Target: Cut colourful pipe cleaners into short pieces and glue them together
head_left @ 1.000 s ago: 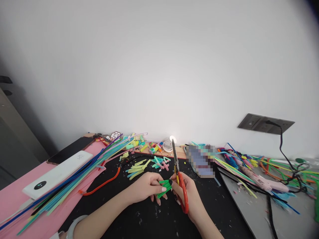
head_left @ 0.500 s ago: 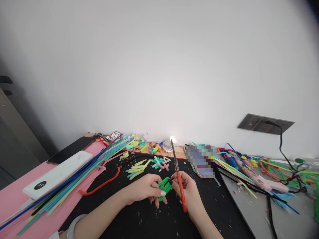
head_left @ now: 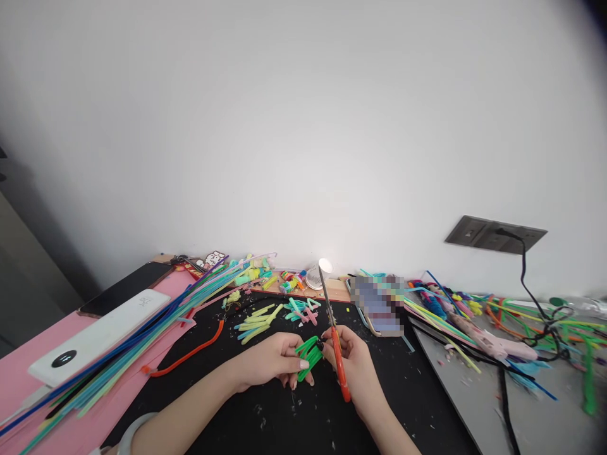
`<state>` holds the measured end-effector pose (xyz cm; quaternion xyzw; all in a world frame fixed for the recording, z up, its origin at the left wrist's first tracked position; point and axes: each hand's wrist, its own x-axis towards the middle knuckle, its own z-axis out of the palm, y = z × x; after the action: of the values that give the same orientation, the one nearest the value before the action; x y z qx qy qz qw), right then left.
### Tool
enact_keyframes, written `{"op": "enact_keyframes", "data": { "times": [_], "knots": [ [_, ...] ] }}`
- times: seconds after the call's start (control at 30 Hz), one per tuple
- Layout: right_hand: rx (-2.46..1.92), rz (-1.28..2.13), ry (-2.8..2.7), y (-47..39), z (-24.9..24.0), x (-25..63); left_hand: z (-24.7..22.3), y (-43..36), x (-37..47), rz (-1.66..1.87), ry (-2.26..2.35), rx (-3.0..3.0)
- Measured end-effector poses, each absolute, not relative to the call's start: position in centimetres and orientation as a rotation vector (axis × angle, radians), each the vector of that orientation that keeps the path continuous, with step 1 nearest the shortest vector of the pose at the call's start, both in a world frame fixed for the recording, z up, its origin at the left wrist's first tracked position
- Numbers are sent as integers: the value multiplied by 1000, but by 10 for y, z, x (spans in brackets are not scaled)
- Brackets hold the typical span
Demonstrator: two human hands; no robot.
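Observation:
Low in the middle of the head view, my left hand (head_left: 275, 362) pinches a bent loop-shaped bundle of green pipe cleaners (head_left: 308, 361) between thumb and fingers. My right hand (head_left: 353, 360) has red-handled scissors (head_left: 340, 363) hooked on it, blades pointing up and away. Its fingertips touch the right end of the green bundle. Part of the scissors' handle is hidden by the hand. Just beyond the hands lie cut yellow-green pipe cleaner pieces (head_left: 258, 321) and a small pile of teal and pink pieces (head_left: 302, 311).
Long pipe cleaners (head_left: 142, 341) and a white power bank (head_left: 102, 335) lie left on pink board, near a dark phone (head_left: 126, 287). An orange pipe cleaner (head_left: 190, 351) curves nearby. A lit lamp (head_left: 320, 273) and a blurred phone (head_left: 379, 306) stand behind. A pink glue gun (head_left: 502, 343) lies right.
The whole view has shifted slightly, so things sit a little further left. My hands keep the same hold on the green bundle and the scissors.

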<state>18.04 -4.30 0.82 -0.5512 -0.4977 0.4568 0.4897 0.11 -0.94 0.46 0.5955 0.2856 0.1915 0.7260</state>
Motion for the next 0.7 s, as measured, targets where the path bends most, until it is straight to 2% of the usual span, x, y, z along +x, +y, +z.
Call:
{"op": "enact_keyframes", "data": {
  "times": [0.3, 0.5, 0.7],
  "knots": [
    [-1328, 1229, -1152, -46, 9, 180, -1, -2, 5, 730, 795, 1133],
    [-1072, 1457, -1209, -53, 3, 179, 5, 1, 2, 972, 893, 1015],
    [-887, 1604, -1102, -51, -13, 184, 4, 3, 0, 1050, 904, 996]
  ]
}}
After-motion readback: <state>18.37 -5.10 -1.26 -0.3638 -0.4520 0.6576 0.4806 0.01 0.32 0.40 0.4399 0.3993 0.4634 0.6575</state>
